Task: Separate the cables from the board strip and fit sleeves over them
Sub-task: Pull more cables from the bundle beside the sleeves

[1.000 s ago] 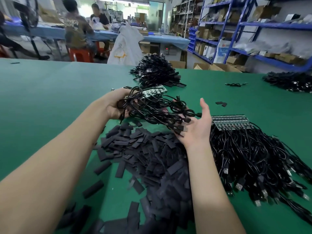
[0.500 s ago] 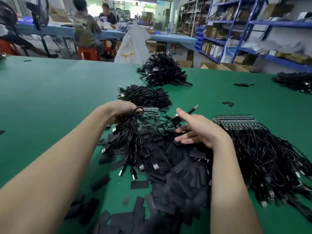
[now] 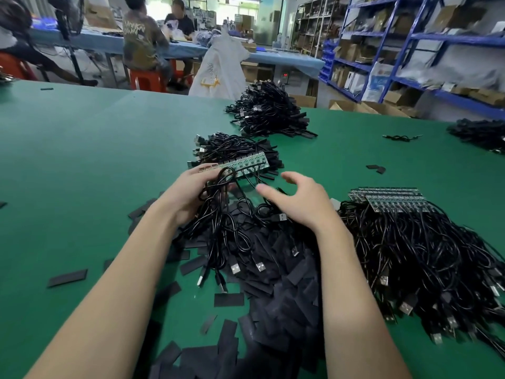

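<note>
While the left hand [image 3: 191, 191] grips black cables [image 3: 218, 214], the right hand [image 3: 297, 198] hovers open.
Green board strip [image 3: 240, 164] mid-frame; flat black sleeves [image 3: 284, 291] heaped below.

hands | left hand [image 3: 188, 195] curled, gripping | right hand [image 3: 297, 201] palm down, fingers loosely spread, holding nothing

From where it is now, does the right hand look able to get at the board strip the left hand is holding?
Probably yes. The right hand hovers open just beside the board strip that the left hand grips with its cables, and nothing lies between them.
</note>
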`<state>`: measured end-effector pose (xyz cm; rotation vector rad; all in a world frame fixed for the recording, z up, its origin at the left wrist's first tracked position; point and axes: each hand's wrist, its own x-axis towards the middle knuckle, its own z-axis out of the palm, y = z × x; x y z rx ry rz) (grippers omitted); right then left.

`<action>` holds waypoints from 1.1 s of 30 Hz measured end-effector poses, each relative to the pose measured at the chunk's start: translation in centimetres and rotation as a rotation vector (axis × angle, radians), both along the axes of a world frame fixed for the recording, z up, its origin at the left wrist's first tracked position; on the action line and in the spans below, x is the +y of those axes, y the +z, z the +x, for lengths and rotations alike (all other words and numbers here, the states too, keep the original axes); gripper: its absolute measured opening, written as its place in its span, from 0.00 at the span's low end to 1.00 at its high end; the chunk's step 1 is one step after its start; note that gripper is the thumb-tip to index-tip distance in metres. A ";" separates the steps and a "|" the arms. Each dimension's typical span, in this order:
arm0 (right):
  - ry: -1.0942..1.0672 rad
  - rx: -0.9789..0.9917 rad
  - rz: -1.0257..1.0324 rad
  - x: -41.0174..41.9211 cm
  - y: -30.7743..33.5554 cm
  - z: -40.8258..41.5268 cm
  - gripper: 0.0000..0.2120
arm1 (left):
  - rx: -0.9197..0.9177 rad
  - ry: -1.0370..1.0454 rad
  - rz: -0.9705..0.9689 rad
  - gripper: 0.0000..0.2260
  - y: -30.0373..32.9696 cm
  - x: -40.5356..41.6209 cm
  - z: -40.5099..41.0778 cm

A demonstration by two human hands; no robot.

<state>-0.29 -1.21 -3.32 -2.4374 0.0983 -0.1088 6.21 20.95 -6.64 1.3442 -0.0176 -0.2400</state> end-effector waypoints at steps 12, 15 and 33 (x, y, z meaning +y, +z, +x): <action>0.045 -0.148 -0.068 1.9 -2.3 1.5 0.10 | -0.257 0.118 0.458 0.16 -1.6 -0.3 0.3; 0.066 -0.159 -0.003 1.8 -1.6 1.7 0.09 | -0.211 0.032 0.496 0.23 -1.8 -0.8 0.1; 0.179 0.346 0.689 4.1 0.9 0.7 0.15 | -0.193 0.149 0.643 0.12 0.3 1.2 0.4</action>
